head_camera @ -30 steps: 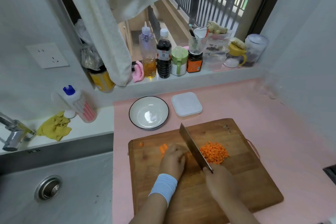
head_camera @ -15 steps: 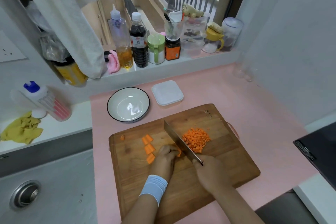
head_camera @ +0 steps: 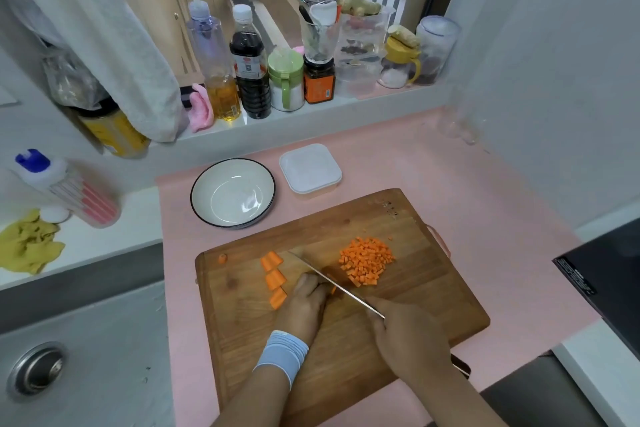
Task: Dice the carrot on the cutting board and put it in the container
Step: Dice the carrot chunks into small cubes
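Right hand (head_camera: 408,336) grips knife (head_camera: 332,282) over wooden cutting board (head_camera: 433,295); left hand (head_camera: 306,302) holds carrot piece beside blade, diced carrot pile (head_camera: 367,260) right of it.

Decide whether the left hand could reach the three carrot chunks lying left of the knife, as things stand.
Probably yes: the carrot chunks lie beside the left hand on its side of the knife, nothing between, though it now steadies a carrot piece.

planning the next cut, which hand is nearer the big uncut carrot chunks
Left. The left hand, holding a carrot piece against the knife, sits just right of the uncut chunks; the right hand is farther right, gripping the knife handle.
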Motion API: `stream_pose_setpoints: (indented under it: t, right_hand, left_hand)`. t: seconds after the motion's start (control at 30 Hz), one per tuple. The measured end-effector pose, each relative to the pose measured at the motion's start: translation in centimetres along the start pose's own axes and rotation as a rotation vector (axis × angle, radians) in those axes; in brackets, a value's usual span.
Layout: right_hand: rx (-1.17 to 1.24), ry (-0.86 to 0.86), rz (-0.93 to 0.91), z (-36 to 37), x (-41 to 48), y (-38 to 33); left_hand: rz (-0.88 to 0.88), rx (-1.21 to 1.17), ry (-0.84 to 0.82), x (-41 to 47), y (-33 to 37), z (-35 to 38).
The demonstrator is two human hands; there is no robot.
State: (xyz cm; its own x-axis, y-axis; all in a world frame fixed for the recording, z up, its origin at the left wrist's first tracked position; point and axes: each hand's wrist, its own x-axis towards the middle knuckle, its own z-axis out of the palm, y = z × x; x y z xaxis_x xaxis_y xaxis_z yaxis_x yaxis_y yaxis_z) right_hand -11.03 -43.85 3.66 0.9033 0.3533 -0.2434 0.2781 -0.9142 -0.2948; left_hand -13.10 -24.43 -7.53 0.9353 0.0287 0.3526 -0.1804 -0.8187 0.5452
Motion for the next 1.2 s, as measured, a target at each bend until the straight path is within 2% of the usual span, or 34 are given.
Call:
stream_pose_setpoints:
  t: [0.37, 0.73, 1.2]
  right_hand:
    - [-0.005, -0.06, 0.023, 0.6, 0.2, 0.6]
    - [0.07, -0.198, 0.087, 1.0, 2.1, 0.2]
    - [0.039, -0.078, -0.033, 1.6, 0.0, 0.3]
  left_hand:
    - [-0.008, -0.012, 0.024, 0.1, -0.2, 0.1]
    - [-0.035, 0.005, 0.013, 0.0, 0.3, -0.1]
    - [0.018, 0.036, 0.057, 0.1, 0.4, -0.4]
